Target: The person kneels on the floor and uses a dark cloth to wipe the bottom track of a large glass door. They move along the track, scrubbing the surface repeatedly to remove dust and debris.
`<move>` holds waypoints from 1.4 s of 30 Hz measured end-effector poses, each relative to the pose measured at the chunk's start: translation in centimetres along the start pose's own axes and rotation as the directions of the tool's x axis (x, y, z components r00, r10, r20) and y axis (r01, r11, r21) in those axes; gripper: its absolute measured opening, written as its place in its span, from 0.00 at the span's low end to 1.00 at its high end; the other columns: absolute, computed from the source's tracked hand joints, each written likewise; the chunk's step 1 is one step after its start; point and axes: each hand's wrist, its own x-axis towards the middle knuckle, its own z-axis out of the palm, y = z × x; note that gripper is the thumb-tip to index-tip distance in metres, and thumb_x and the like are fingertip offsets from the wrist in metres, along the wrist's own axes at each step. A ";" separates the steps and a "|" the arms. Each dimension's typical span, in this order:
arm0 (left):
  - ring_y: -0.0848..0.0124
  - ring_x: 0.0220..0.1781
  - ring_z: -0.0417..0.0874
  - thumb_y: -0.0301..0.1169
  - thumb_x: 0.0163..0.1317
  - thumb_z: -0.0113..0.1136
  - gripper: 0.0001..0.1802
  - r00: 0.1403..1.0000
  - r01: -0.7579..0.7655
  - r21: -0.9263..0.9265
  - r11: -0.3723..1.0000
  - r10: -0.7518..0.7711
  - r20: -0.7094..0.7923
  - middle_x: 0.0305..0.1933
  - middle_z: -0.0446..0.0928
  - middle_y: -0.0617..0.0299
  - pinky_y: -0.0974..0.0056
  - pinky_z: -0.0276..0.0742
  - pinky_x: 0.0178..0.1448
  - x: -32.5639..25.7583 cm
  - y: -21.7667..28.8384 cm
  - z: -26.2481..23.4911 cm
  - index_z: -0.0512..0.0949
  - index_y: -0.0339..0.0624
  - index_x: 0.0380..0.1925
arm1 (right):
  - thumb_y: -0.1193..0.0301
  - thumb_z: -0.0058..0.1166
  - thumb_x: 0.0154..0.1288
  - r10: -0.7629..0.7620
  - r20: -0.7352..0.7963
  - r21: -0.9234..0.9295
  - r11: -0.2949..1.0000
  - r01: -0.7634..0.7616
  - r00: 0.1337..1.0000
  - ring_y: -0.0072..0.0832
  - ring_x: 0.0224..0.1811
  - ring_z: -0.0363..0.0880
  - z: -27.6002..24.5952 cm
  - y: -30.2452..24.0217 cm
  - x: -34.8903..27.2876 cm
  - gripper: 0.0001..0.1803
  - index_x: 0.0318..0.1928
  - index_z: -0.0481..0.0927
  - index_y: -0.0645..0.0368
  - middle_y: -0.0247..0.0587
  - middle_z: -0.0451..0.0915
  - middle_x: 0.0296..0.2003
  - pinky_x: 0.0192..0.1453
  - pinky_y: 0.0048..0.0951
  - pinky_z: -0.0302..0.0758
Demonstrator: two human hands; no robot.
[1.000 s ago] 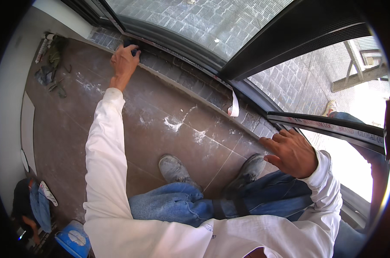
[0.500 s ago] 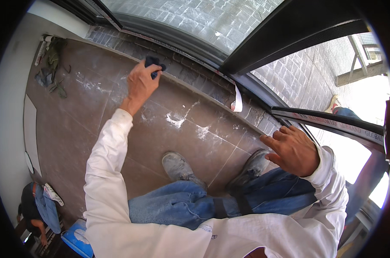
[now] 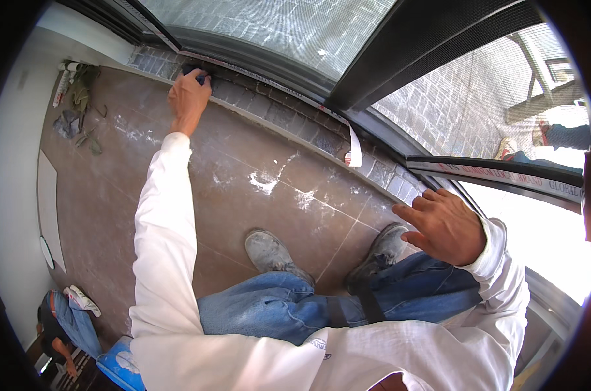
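Head-worn fisheye, close above, facing steeply down toward tiled floor point(image 3: 220, 212)

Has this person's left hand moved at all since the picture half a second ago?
Yes: judged against the white floor stain, the left hand is now farther left and farther out, along the grey stone ledge.

Brown floor tiles point(image 3: 152, 208) are marked by white smears point(image 3: 263, 183). At the upper left, an olive-green bundle point(image 3: 81, 96) is seen beside a white tube point(image 3: 61, 89), both set near the pale wall point(image 3: 14, 156). At the lower left, a blue container point(image 3: 116, 366) is partly hidden, and a co-worker in jeans point(image 3: 80, 326) is glimpsed near it. Outside, grey paving point(image 3: 269, 29) and red-and-white sneakers point(image 3: 506, 148) are seen through mesh screening.
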 end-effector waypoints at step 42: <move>0.46 0.51 0.85 0.37 0.57 0.67 0.15 0.993 0.105 -0.136 0.985 -0.095 0.076 0.49 0.84 0.43 0.49 0.81 0.53 1.2 0.5 1.2 0.88 0.49 0.44 | 0.60 0.66 0.64 0.059 0.040 -0.027 0.998 -0.058 0.997 0.44 0.44 0.82 -0.6 0.9 1.1 0.24 0.57 0.79 0.55 0.45 0.83 0.34 0.52 0.44 0.75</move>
